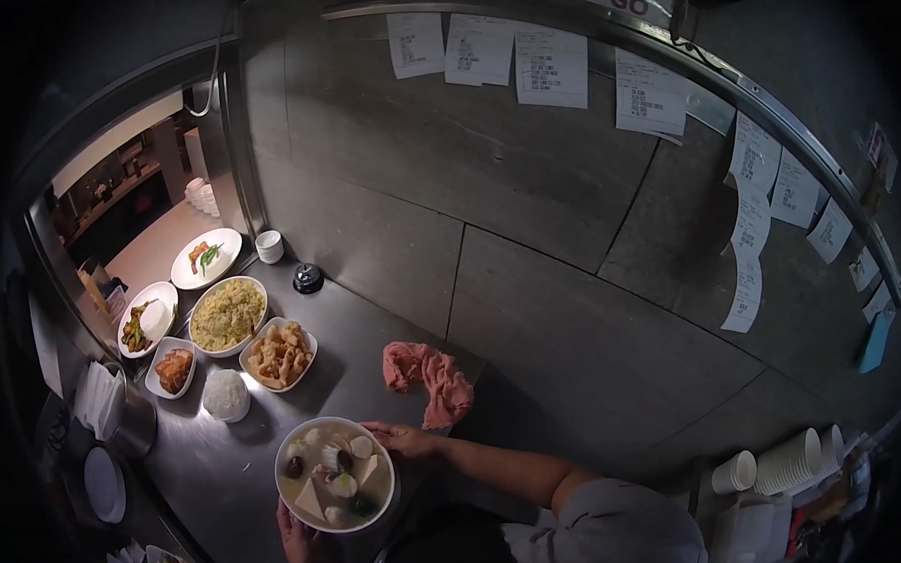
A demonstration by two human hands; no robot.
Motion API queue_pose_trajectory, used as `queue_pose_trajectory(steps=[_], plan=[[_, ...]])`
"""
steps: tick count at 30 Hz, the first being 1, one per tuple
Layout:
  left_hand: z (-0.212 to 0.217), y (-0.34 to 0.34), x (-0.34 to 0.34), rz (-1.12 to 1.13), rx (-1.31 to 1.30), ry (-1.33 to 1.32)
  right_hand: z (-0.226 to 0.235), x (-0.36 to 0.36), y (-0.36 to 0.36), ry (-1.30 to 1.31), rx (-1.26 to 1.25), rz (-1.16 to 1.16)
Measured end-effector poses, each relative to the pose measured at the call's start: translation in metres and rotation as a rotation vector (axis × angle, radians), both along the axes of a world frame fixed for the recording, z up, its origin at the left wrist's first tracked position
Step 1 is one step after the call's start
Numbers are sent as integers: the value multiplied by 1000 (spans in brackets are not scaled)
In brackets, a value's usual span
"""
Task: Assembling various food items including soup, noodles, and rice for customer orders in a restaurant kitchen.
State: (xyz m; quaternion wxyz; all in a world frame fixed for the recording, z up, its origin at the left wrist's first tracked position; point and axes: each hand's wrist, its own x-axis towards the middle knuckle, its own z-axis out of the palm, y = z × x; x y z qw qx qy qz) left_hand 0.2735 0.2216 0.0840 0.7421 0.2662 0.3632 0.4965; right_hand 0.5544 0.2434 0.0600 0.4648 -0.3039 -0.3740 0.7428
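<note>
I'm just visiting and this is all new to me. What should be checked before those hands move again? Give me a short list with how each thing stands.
1. Left hand and right hand both on the soup bowl: ok, one at each side.
2. Soup inside the rim: ok, no spill visible.
3. Soup bowl apart from the pink cloth: ok, a gap shows.
4. Soup bowl apart from the mound of rice: ok, counter shows between them.
5. Plenty of space among the dishes by the window: not ok, they stand close together.
6. Soup bowl lifted or resting: cannot tell, its underside is hidden.
</note>
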Motion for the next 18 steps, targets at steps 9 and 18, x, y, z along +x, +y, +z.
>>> queue_pose_trajectory(steps=[9,18], plan=[[-2,30,66,-53,-23,97,7,67,16,-138,-42,-136],[-15,55,121,-92,-56,9,-3,133,55,-506,-17,-211]])
